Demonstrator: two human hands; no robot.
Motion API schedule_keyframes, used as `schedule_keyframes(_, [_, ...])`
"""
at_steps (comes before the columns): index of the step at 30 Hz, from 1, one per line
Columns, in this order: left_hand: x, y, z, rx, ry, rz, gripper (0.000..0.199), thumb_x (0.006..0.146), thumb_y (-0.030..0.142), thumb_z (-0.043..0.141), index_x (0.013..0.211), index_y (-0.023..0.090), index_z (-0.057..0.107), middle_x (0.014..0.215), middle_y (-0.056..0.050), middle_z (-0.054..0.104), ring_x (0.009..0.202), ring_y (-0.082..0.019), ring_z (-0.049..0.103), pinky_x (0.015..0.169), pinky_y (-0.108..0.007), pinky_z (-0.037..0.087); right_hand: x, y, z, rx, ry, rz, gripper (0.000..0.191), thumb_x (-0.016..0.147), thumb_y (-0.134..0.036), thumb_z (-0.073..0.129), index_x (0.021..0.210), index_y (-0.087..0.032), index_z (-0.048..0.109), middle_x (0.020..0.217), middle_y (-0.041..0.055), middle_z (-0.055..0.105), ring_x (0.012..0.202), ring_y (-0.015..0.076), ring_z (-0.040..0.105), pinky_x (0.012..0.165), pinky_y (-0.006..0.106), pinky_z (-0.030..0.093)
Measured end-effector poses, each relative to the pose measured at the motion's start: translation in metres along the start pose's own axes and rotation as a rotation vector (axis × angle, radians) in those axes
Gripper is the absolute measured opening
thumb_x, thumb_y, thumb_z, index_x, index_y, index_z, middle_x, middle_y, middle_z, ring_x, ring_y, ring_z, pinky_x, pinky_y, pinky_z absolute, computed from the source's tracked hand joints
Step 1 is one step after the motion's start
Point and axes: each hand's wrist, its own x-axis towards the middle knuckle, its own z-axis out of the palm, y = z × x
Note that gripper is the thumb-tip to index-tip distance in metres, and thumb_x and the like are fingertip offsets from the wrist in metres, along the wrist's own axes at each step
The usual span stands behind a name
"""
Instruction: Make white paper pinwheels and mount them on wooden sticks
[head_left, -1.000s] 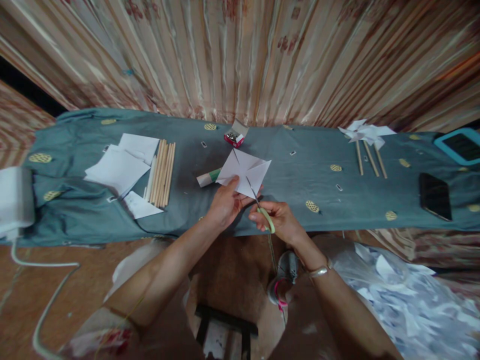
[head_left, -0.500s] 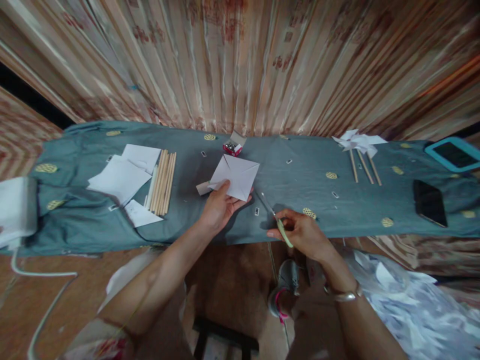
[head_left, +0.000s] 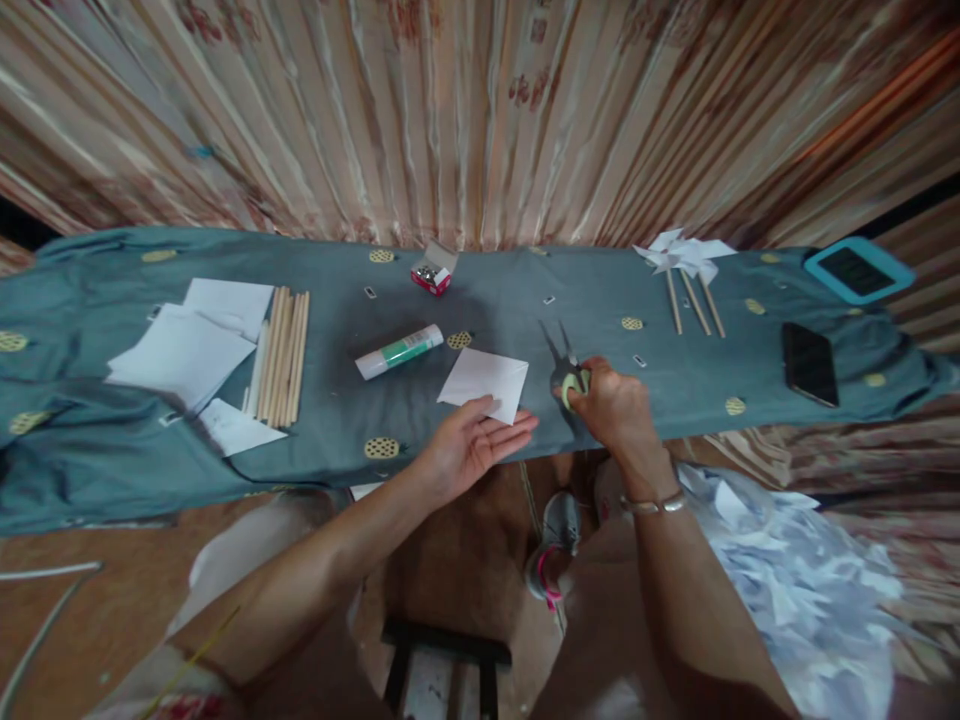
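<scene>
My left hand (head_left: pixel 480 445) pinches the lower edge of a white square of paper (head_left: pixel 487 380) between thumb and fingers, just above the cloth. To its right, my right hand (head_left: pixel 611 400) is closed round the green handles of a pair of scissors (head_left: pixel 574 375). The blades point away from me, seemingly parted, with their shadow on the cloth beside them. A white and green glue stick (head_left: pixel 401 351) lies left of the paper. Behind it stands an open red box (head_left: pixel 433 270) of small metal pieces.
White paper sheets (head_left: pixel 180 350) and a row of wooden sticks (head_left: pixel 283 355) lie on the left. Several paper pinwheels (head_left: pixel 686 258) on sticks, a black phone (head_left: pixel 810 362) and a blue-framed tablet (head_left: pixel 860 270) lie right. A bag of paper scraps (head_left: pixel 795 590) is below.
The view has shifted left-to-right. My left hand has drawn the paper nearer, uncovering the glue stick. My right hand has raised and turned the scissors so the blades point away.
</scene>
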Motion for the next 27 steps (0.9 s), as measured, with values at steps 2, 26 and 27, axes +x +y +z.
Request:
schedule_keyframes(2, [-0.006,-0.006,-0.003,0.043,-0.035,-0.046,0.021,0.090,0.013,0.044,0.085,0.008,0.064,0.100,-0.022,0.073,0.097,-0.025,0.072,0.099,-0.039,0.050,0.004,0.000,0.001,0.022,0.000,-0.008,0.039,0.084,-0.041,0.061,0.112,-0.014,0.062,0.082,0.0134,0.073,0.079,0.0297,0.070,0.069,0.034,0.048])
schedule_keyframes(26, [-0.006,0.086,-0.066,1.915,0.402,1.267,0.041,0.088,0.030,0.061,0.128,0.019,0.057,0.121,-0.012,0.060,0.111,-0.028,0.054,0.096,-0.045,0.046,-0.003,-0.043,0.023,0.524,0.248,-0.509,0.031,0.097,-0.024,0.044,0.115,-0.013,0.067,0.117,0.0149,0.069,0.112,0.0263,0.061,0.101,0.045,0.048])
schedule_keyframes(27, [-0.007,0.093,-0.071,1.936,0.465,1.232,0.047,0.086,0.033,0.063,0.130,0.017,0.055,0.123,-0.013,0.060,0.114,-0.030,0.052,0.096,-0.046,0.046,-0.003,-0.045,0.023,0.531,0.246,-0.504,0.031,0.097,-0.024,0.044,0.116,-0.013,0.066,0.117,0.0150,0.069,0.112,0.0265,0.061,0.101,0.046,0.048])
